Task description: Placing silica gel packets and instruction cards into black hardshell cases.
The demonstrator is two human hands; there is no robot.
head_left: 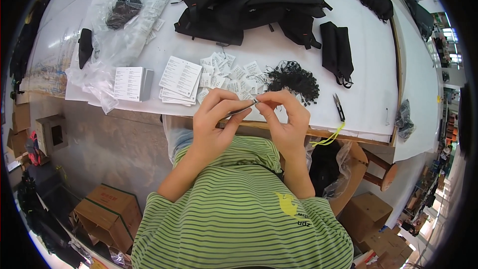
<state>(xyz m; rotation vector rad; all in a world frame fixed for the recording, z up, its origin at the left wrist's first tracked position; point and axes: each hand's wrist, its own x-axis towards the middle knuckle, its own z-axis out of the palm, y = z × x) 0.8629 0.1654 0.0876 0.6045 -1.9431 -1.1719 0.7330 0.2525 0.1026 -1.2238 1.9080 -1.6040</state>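
I pinch a small white tag (247, 109) between my left hand (215, 119) and right hand (285, 119), just before the table (368, 94) edge, near the black string pile (293, 78) for easy reach.

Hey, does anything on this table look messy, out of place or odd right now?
Nothing looks damaged. The small white tags lie in a loose scatter, unlike the neat stacks of cards beside them. The thread snips sit near the table front edge, with their yellow cord hanging over it.
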